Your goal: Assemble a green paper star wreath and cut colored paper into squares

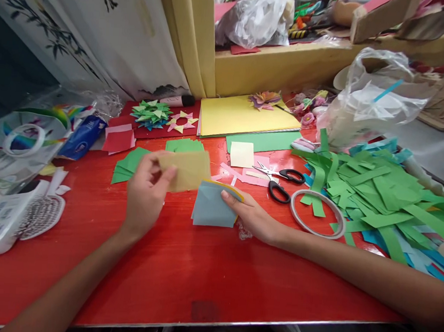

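My left hand (145, 194) is pinched on a tan paper square (189, 170), holding it just above the red table (185, 274). My right hand (254, 218) grips a small stack of paper squares (214, 205), pale blue on top with yellow edges showing, resting on the table. The tan square overlaps the stack's upper left corner. Black-handled scissors (281, 182) lie just right of my right hand, next to a roll of tape (319, 213).
A heap of green and blue paper strips (378, 195) fills the right side, below a clear plastic bag (372, 100). Yellow sheets (243, 116), green squares (130, 164), folded paper stars (152, 114) and a pale yellow square (242, 154) lie behind. Packaging and a tape roll (22, 141) crowd the left.
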The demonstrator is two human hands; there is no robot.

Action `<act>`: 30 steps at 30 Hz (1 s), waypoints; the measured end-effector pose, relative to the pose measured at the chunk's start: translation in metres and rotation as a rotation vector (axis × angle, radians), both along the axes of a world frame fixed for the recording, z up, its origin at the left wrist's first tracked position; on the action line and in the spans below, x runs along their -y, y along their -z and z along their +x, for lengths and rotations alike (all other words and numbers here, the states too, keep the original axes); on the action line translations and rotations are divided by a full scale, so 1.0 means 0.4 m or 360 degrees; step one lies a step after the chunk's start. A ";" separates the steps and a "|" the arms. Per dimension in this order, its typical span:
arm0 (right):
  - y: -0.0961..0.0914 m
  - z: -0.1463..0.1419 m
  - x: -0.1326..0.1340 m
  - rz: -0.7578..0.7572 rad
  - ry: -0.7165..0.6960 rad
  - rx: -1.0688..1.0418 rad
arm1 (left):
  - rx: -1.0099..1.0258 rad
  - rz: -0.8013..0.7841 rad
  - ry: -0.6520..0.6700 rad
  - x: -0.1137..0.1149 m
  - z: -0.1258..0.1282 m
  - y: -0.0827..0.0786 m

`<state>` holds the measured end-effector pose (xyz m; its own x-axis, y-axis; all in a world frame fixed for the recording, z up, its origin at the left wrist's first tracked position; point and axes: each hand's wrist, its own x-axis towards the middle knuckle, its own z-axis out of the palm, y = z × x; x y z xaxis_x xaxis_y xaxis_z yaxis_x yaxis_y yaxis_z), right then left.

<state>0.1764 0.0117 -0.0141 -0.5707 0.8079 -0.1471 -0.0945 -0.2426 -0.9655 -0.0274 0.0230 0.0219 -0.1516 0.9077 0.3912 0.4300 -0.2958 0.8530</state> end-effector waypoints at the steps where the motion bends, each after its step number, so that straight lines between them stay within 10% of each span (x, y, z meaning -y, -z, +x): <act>1: 0.006 -0.003 -0.003 -0.0024 0.0047 -0.0079 | -0.0029 0.0200 -0.0109 -0.001 -0.007 -0.001; 4: 0.020 -0.012 -0.010 -0.0107 0.0154 -0.0234 | -0.0041 0.0439 -0.0152 0.002 -0.016 -0.002; 10: 0.013 -0.020 -0.014 -0.0047 0.0089 -0.0336 | -0.0233 -0.0358 0.0452 0.037 0.031 0.030; 24: -0.037 -0.011 -0.001 0.0181 -0.0218 -0.0100 | -0.0472 -0.0334 0.0389 0.036 0.051 0.039; 30: -0.004 -0.013 0.014 0.0581 0.0296 0.0192 | 0.0007 -0.0231 0.0319 0.047 0.041 0.040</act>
<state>0.1710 0.0060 -0.0124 -0.4064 0.9070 0.1105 0.0148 0.1275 -0.9917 -0.0109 0.0040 0.0058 0.0356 0.9665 0.2541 0.3717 -0.2488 0.8944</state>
